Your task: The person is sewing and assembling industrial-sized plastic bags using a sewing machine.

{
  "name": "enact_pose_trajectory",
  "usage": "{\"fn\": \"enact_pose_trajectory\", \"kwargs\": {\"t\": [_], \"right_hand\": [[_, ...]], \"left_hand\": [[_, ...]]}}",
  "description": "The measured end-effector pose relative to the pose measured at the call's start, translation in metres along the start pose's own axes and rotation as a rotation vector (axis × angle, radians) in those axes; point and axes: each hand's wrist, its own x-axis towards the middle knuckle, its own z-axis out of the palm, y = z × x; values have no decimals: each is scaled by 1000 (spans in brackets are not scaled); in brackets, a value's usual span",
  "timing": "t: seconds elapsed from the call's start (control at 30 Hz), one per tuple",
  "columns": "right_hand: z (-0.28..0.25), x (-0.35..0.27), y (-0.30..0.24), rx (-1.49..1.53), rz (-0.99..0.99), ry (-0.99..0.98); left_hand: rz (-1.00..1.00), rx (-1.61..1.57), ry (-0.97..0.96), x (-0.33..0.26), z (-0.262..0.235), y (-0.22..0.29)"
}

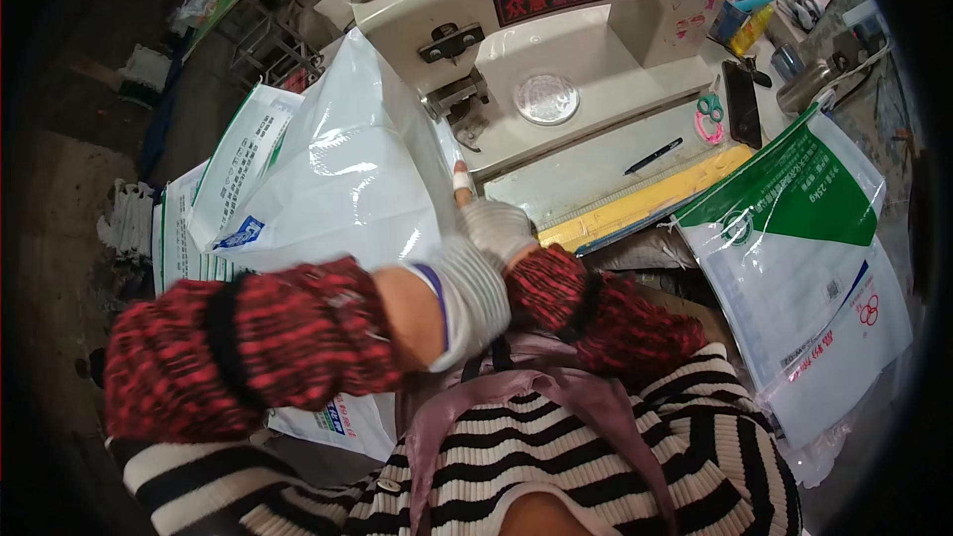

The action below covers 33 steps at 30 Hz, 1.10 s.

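A glossy white plastic sack (347, 159) with green and blue print stands at the left of a cream sewing machine (427, 0), its right edge close to the needle area. My right hand (496, 226), in a whitish glove, is closed at that edge, one finger with a white wrap pointing up along it just below the presser foot. My left hand (467, 288), in a ribbed white glove, crosses in front of the sack's lower right part. It is smeared by motion and its fingers are hidden.
Beside the machine lie a yellow strip (645, 201), a black pen (653, 156), small scissors (709, 107) and a dark phone (741, 104). A green-and-white sack (794, 268) hangs at the right. More printed sacks (184, 223) are behind the left one.
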Motion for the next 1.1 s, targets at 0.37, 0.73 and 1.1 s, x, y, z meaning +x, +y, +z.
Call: {"fn": "enact_pose_trajectory", "kwargs": {"t": [0.37, 0.73, 1.1], "right_hand": [[-14, 9, -1, 110, 143, -58], [-23, 37, -9, -120, 94, 72], [-4, -23, 7, 221, -142, 47]], "left_hand": [[378, -269, 251, -15, -1, 22], [233, -269, 46, -23, 4, 2], [404, -168, 469, -35, -50, -52]]}}
